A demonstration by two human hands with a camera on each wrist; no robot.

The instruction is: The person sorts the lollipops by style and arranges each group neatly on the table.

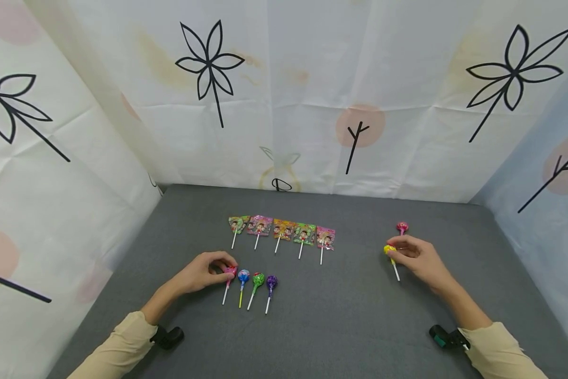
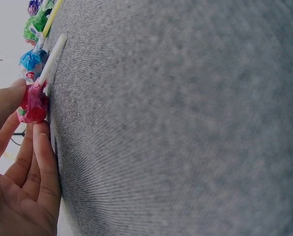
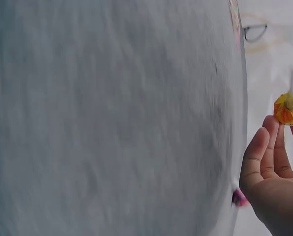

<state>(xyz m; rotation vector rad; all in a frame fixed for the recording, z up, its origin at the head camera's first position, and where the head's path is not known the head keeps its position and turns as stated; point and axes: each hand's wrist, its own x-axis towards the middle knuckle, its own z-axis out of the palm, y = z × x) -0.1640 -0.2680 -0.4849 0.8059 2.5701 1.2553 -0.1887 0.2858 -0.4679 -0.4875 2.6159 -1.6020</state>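
Note:
At the left end of a short row, my left hand (image 1: 203, 271) pinches the wrapped head of a pink-red lollipop (image 1: 230, 271) between thumb and fingers. Its white stick points toward me. Beside it lie a blue lollipop (image 1: 243, 276) with a yellow stick, a green one (image 1: 258, 279) and a purple one (image 1: 271, 282). Over on the right, my right hand (image 1: 418, 259) holds a yellow lollipop (image 1: 389, 249) by its head, stick downward. The right wrist view shows this yellow-orange wrapper (image 3: 287, 110) off the table surface. Just behind that hand lies another pink-red lollipop (image 1: 402, 227).
Farther back on the grey table (image 1: 340, 316) is a row of several flat-packed lollipops (image 1: 284, 229) in green, pink and orange wrappers, sticks toward me. White patterned cloth (image 1: 302, 79) walls the table at the back and sides.

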